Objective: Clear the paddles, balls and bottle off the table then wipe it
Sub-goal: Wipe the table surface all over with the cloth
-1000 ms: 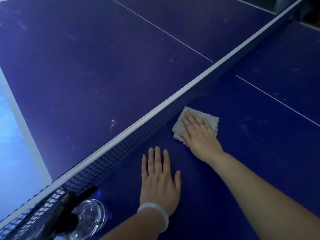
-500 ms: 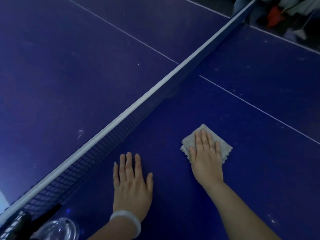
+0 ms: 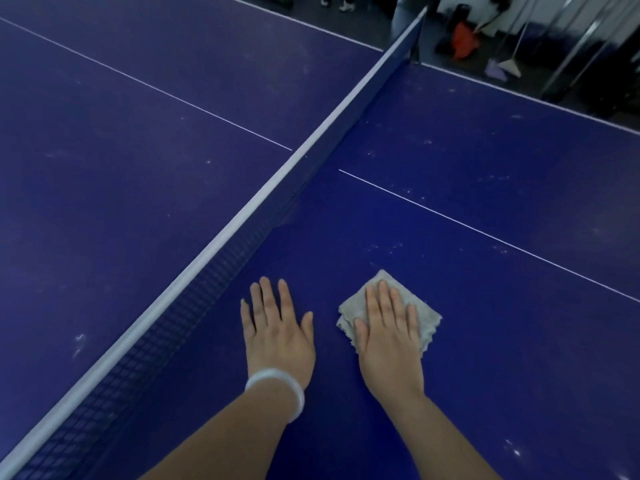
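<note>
Right hand (image 3: 389, 336) flat on the cloth (image 3: 420, 315), palm down, fingers straight and together, pressing rather than gripping. Cloth is a folded grey square on the blue table (image 3: 485, 358), turned so one corner points toward the far edge. It sits under the fingers and front of the palm; fabric shows past the fingertips, left of the thumb and right of the little finger. Heel of the hand and wrist are off the cloth, toward the near edge.

Left hand (image 3: 277, 336) flat on bare table just left of the cloth, not touching it, fingers straight and slightly spread, holding nothing. White band (image 3: 280, 389) on that wrist.

Both hands are on the right half, close to the net (image 3: 221, 261), which runs diagonally from the near-left up to the far edge. Left hand is nearer the net. White centre line (image 3: 485, 233) lies beyond the cloth, well apart. Pale specks on the table between cloth and line.
</note>
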A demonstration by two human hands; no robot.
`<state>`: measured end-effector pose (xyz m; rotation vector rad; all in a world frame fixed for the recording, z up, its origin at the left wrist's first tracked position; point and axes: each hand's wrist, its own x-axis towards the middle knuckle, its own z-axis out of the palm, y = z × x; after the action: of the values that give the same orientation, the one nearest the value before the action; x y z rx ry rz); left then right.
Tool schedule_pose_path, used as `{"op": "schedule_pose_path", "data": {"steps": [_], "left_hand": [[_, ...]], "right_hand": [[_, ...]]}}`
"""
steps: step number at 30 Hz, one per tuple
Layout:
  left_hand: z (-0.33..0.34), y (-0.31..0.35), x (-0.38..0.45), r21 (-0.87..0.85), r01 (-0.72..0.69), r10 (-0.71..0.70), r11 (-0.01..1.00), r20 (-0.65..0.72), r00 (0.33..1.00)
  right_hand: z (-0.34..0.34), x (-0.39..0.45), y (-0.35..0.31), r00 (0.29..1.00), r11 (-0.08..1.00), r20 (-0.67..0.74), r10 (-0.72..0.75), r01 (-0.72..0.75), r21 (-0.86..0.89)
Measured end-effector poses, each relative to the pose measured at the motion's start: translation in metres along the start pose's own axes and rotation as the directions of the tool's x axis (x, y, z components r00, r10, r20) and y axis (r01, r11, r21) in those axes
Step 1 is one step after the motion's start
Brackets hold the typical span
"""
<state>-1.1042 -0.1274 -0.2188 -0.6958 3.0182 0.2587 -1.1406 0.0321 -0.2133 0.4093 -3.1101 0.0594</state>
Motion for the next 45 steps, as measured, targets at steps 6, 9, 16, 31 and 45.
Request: {"op": "schedule_pose_path", "data": {"steps": [6, 9, 16, 31, 45], "left_hand": [[0.003, 0.000, -0.003, 0.028, -0.004, 0.005, 1.000, -0.016, 1.000], [0.003, 0.000, -0.003, 0.012, 0.002, -0.002, 1.000, -0.006, 1.000], [0.001, 0.001, -0.003, 0.006, 0.005, -0.005, 1.000, -0.004, 1.000], [0.000, 0.002, -0.002, 0.023, 0.014, -0.014, 1.000, -0.009, 1.000], [0.002, 0.002, -0.003, 0.010, -0.004, 0.004, 1.000, 0.005, 1.000]], "right_hand": [[0.001, 0.058, -0.007, 0.984, 0.982, 0.082, -0.156, 0.146, 0.123], [-0.004, 0.117, 0.003, 0.978, 0.980, 0.122, -0.169, 0.154, 0.126], [-0.005, 0.098, 0.028, 0.920, 0.915, 0.047, 0.390, -0.393, 0.091], [-0.001, 0.148, -0.022, 0.997, 0.993, 0.079, 0.025, -0.034, 0.117], [-0.008, 0.221, -0.063, 0.977, 0.981, 0.170, 0.126, -0.148, 0.127]]}}
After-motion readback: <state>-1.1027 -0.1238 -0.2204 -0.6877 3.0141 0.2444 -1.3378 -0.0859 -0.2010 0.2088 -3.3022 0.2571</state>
